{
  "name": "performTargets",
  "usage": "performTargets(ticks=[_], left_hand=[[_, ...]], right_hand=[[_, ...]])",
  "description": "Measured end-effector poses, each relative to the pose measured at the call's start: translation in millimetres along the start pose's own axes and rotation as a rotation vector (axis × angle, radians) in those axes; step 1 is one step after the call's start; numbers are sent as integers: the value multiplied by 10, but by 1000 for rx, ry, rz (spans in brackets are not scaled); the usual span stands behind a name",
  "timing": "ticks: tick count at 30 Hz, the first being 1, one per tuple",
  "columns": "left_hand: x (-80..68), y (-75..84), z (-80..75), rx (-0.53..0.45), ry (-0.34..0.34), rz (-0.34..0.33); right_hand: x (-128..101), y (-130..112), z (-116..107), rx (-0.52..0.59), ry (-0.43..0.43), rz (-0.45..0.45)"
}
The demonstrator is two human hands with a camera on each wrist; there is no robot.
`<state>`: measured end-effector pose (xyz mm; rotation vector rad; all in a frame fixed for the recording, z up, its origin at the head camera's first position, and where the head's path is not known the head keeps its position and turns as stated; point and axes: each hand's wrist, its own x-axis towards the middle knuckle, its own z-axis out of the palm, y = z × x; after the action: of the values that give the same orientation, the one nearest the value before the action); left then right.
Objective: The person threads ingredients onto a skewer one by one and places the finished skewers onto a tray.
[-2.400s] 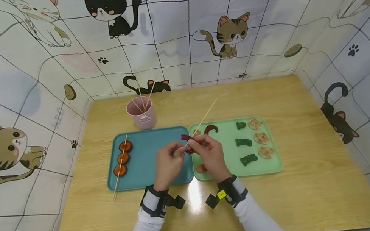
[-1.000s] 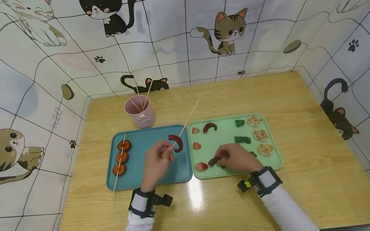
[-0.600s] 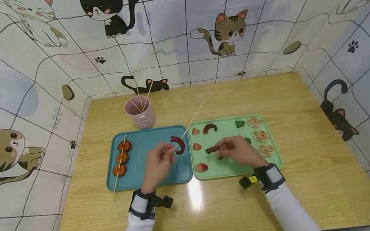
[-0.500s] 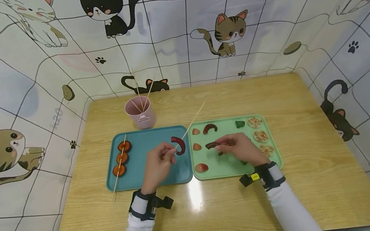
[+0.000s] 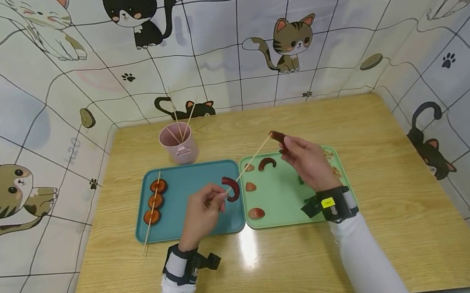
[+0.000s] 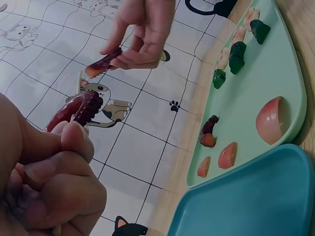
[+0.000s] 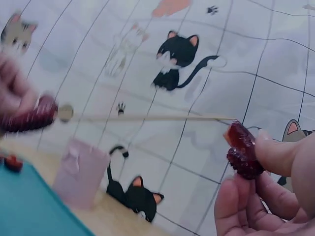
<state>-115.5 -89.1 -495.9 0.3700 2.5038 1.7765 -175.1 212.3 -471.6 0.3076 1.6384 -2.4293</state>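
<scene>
My left hand (image 5: 201,213) pinches a bamboo skewer (image 5: 255,155) near its lower end, above the blue tray. Threaded on it, close to those fingers, is a curled dark-red octopus tentacle (image 5: 234,190). Thumb and fingers of my right hand (image 5: 311,164) pinch a second tentacle piece (image 7: 241,152) at the skewer's far tip. The tip meets its upper end in the right wrist view; how deep it goes I cannot tell. A third tentacle (image 5: 266,162) lies on the green tray (image 5: 282,204), near reddish wedges (image 5: 256,213).
The blue tray (image 5: 194,173) bears a skewer of three round brown slices (image 5: 153,201). Behind it stands a pink bucket (image 5: 179,148) with several skewers. Green pieces (image 6: 237,56) and pale round slices (image 5: 329,155) on the green tray are partly hidden by my right arm in the head view.
My right hand has picked a tentacle off the green tray and raised it up to the skewer's tip. Earlier both hands were together at the first tentacle; the left has since moved slightly left.
</scene>
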Motion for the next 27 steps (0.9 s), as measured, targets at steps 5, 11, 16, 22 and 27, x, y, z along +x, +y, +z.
performTargets(ticks=[5, 11, 16, 22, 27], left_hand=[[-12, 27, -7, -2, -15, 12], [-19, 62, -13, -13, -25, 26], [-11, 61, -5, -9, -26, 40], [-1, 70, 3, 0, -17, 40], [0, 80, 12, 1, -10, 34]], right_hand=[[27, -93, 109, 229, -35, 16], [44, -114, 177, 284, -65, 4], [26, -128, 220, 293, -80, -7], [-9, -135, 262, 290, -68, -15], [-22, -115, 276, 271, -64, -24]])
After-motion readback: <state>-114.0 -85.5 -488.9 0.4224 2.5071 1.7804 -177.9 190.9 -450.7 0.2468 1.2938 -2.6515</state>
